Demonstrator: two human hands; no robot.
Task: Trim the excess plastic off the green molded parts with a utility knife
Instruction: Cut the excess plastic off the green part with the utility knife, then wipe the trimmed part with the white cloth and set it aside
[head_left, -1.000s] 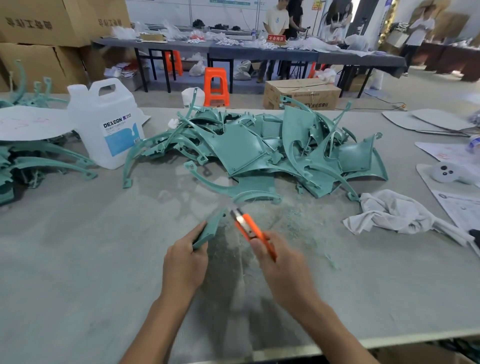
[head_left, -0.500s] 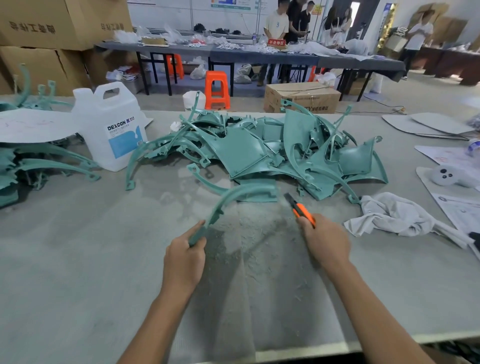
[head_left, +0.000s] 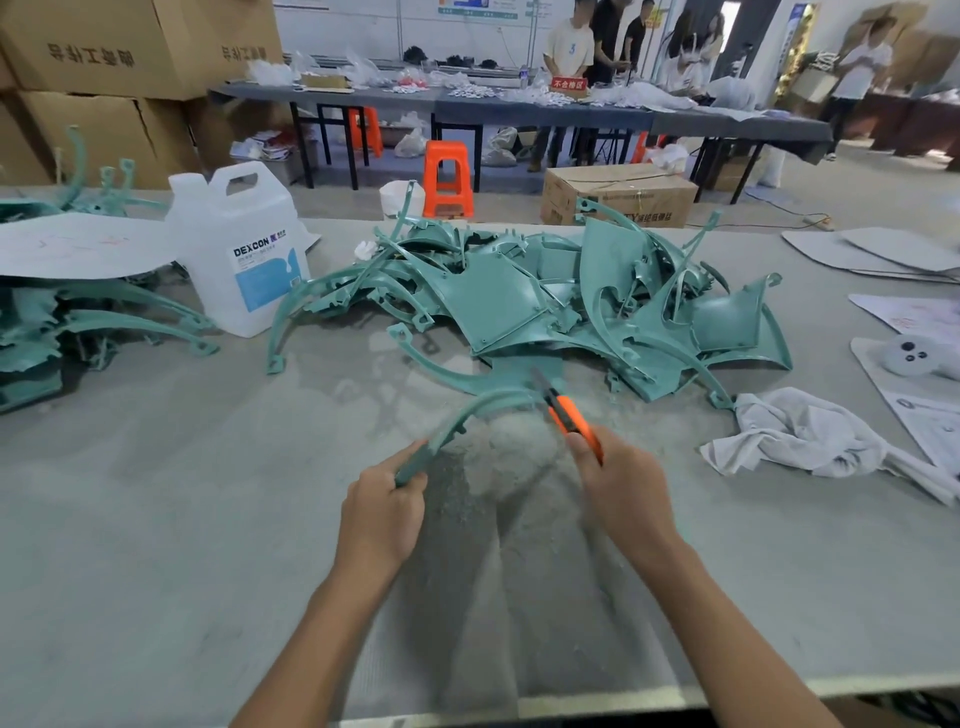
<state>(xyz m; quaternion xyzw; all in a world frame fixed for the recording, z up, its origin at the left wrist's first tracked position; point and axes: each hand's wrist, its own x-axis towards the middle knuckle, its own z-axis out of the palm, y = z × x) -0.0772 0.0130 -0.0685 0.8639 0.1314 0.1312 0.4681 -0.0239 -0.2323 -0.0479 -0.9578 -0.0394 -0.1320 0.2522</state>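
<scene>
The left hand (head_left: 384, 512) has its fingers curled round the near end of a curved green part (head_left: 470, 413), which arches away toward one o'clock over the desk (head_left: 156, 519). The right hand (head_left: 623, 493) grips an orange utility knife (head_left: 571, 422), its tip aimed toward eleven o'clock at the far end of that part.

Between the hands lies a grey heap of shavings (head_left: 511, 454). At twelve o'clock from the hands, a tangled pile of green molded parts (head_left: 498, 306) crowds up against the far end of the held part. A white DEXCON jug (head_left: 244, 260) stands at ten o'clock, just beside the pile's left edge. More green parts (head_left: 104, 325) lie at nine o'clock, partly under a white sheet (head_left: 67, 244). A crumpled white rag (head_left: 800, 436) lies at three o'clock, near the pile's right corner, with papers (head_left: 924, 421) and a white rounded device (head_left: 914, 358) beyond it. Past the desk, at twelve o'clock, stand an orange stool (head_left: 447, 176) and a cardboard box (head_left: 618, 200).

The knife's blade is blurred, so whether it touches the part cannot be told. The part's far end merges with the pile behind it. The left parts and the papers are cut off by the frame edges.
</scene>
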